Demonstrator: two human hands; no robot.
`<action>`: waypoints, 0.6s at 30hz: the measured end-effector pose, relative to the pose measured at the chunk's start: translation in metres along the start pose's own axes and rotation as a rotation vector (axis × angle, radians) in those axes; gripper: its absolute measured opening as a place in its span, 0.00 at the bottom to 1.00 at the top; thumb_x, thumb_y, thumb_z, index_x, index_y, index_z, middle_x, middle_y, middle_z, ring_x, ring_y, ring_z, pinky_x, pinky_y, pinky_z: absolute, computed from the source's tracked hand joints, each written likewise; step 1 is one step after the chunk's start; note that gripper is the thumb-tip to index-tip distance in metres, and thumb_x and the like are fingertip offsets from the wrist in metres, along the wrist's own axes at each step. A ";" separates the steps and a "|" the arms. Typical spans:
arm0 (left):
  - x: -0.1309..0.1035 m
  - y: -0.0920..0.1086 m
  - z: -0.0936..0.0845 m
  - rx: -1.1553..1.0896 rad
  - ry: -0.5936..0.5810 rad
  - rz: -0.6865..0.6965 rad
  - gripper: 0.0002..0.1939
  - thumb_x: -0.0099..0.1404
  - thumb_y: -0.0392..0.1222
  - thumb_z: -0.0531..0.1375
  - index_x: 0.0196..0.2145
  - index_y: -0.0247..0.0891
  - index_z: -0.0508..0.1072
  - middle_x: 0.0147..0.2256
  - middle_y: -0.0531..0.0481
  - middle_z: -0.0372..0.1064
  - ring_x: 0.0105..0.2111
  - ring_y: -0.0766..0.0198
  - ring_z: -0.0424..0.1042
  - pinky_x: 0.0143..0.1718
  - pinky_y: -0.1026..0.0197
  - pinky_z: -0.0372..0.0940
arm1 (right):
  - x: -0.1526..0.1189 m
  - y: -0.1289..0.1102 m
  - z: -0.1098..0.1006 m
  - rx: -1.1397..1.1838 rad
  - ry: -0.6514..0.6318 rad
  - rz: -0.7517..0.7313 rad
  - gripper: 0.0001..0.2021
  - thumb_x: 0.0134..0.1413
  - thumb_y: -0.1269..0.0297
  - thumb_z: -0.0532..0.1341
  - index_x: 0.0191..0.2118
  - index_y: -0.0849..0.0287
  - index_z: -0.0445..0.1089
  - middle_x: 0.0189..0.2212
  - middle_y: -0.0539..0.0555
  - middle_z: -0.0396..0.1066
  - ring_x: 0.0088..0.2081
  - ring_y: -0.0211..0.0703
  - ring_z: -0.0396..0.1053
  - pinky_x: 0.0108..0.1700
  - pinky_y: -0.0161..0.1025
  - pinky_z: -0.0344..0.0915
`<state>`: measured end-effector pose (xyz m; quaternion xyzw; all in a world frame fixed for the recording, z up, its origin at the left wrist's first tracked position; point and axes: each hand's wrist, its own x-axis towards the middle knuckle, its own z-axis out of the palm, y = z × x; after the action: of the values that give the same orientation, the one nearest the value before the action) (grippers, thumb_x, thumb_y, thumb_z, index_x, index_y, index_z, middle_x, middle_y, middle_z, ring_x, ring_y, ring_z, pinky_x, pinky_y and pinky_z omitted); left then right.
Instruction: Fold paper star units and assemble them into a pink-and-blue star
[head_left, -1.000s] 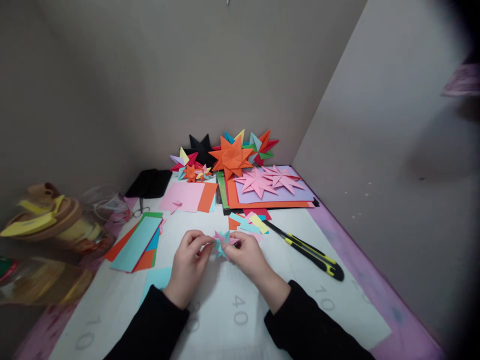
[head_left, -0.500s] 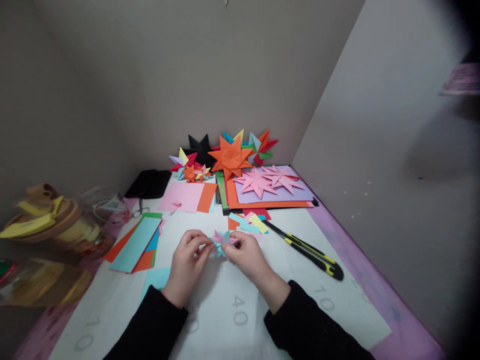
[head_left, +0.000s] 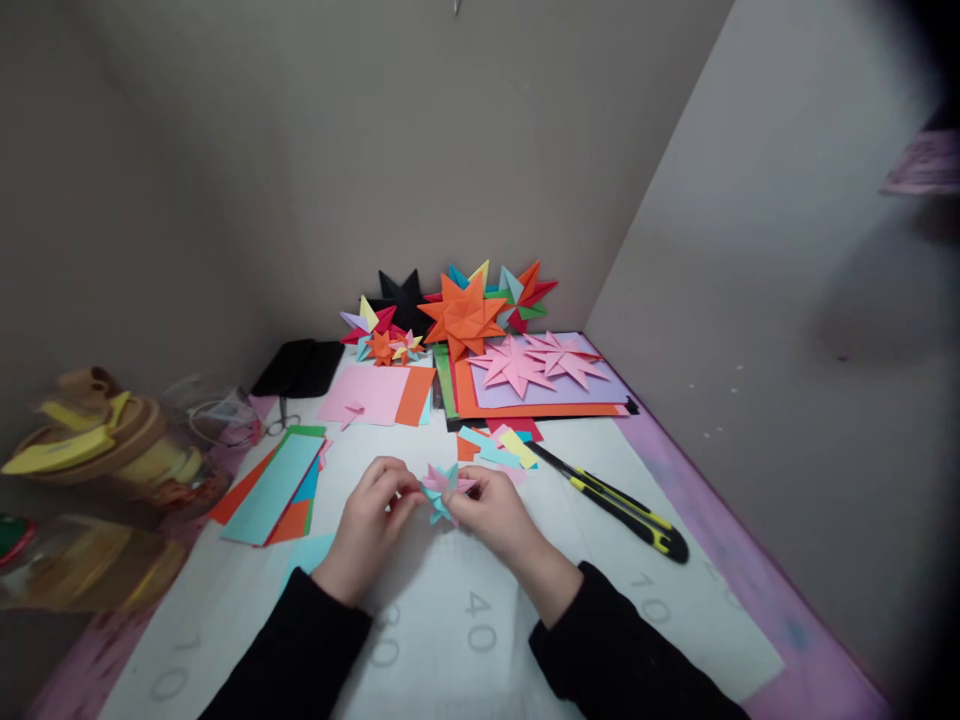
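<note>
A small pink and light-blue folded paper star (head_left: 442,492) is held between my two hands above the white mat (head_left: 435,620). My left hand (head_left: 376,520) pinches its left point with thumb and fingertips. On the other side, my right hand (head_left: 495,510) grips the star, thumb on its front and fingers partly hidden behind. Just beyond the hands lie small cut paper pieces (head_left: 499,447) in several colours.
Right of my hands lies a black and yellow cutter (head_left: 615,500). Paper strips (head_left: 274,490) and scissors (head_left: 283,418) are at the left, beside jars (head_left: 142,450). Folded stars (head_left: 465,315) stand against the wall, with pink stars (head_left: 514,366) on stacked sheets.
My left hand and sleeve have shifted slightly left. The star is turned a little between my fingers, and both hands still hold it.
</note>
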<state>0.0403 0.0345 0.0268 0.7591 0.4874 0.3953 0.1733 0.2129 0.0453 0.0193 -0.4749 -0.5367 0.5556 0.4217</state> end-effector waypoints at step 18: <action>0.005 0.004 -0.004 -0.236 -0.123 -0.190 0.04 0.63 0.36 0.53 0.30 0.39 0.62 0.32 0.51 0.62 0.33 0.64 0.65 0.30 0.65 0.61 | 0.000 0.007 0.001 -0.023 -0.050 -0.011 0.05 0.44 0.69 0.58 0.22 0.61 0.66 0.15 0.46 0.61 0.19 0.32 0.56 0.20 0.30 0.52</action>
<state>0.0408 0.0366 0.0345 0.7068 0.4956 0.3844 0.3271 0.2121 0.0446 0.0126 -0.4626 -0.5562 0.5587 0.4057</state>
